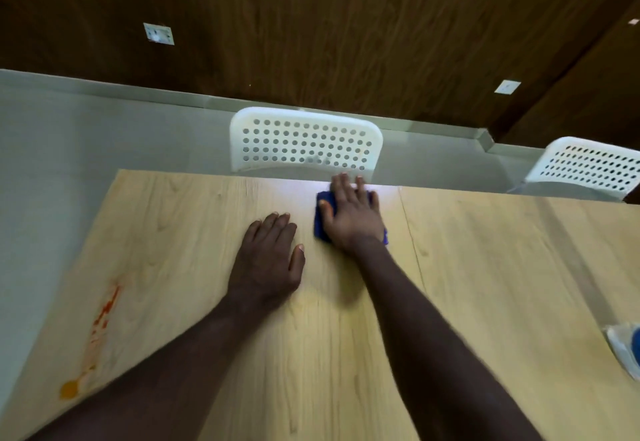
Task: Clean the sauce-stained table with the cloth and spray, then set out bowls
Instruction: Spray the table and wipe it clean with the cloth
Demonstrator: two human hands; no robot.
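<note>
Both forearms reach out: our left hand (268, 260), fingers flat, braces the light wood-grain counter (485, 267); our right hand (353, 213), fingers spread, presses the blue cloth (323, 224), wiping.

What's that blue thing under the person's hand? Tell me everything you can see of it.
It is a dark blue cloth, soft-looking and apparently folded into a small pad. It lies flat on the light wooden table, near the far edge, in front of a white perforated chair. The right hand presses down on it, palm flat and fingers spread, covering most of it; only its left side and a corner by the wrist show. The left hand rests on the table beside it, not touching.
</note>
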